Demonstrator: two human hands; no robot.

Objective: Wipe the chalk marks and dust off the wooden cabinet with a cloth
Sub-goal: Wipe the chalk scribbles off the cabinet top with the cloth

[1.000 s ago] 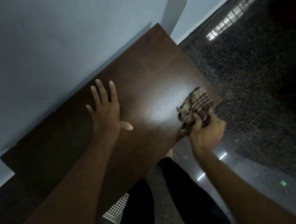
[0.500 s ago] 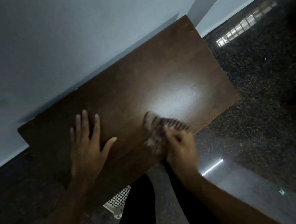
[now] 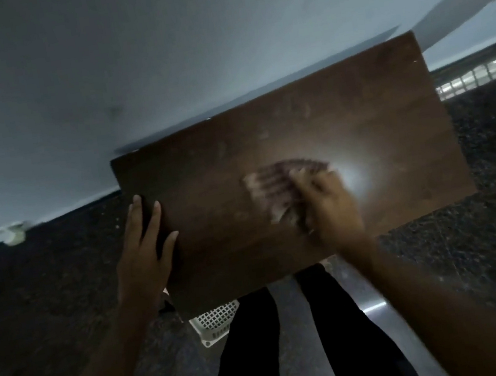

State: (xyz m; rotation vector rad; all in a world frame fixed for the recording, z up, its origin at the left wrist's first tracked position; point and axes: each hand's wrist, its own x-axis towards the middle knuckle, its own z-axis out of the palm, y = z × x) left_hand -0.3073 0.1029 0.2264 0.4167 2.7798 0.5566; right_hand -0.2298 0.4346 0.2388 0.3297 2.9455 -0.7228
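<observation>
The dark wooden cabinet top [image 3: 358,113] fills the middle of the view, set against a pale wall. Faint pale smudges show on its far half. My right hand [image 3: 333,207] is closed around a checked cloth [image 3: 275,183] and presses it on the middle of the top; both are blurred by motion. My left hand [image 3: 143,251] lies flat with fingers spread at the cabinet's left edge, holding nothing.
Beneath the cabinet's near edge sits a white perforated plastic basket [image 3: 216,321], beside my legs in dark trousers [image 3: 352,333]. All around lies dark speckled stone floor [image 3: 490,248]. A small pale object [image 3: 14,234] rests at the foot of the wall on the left.
My right hand has swept the cloth from the cabinet's right corner toward the middle. My left hand has slid from the middle of the top to its left edge. The view has shifted.
</observation>
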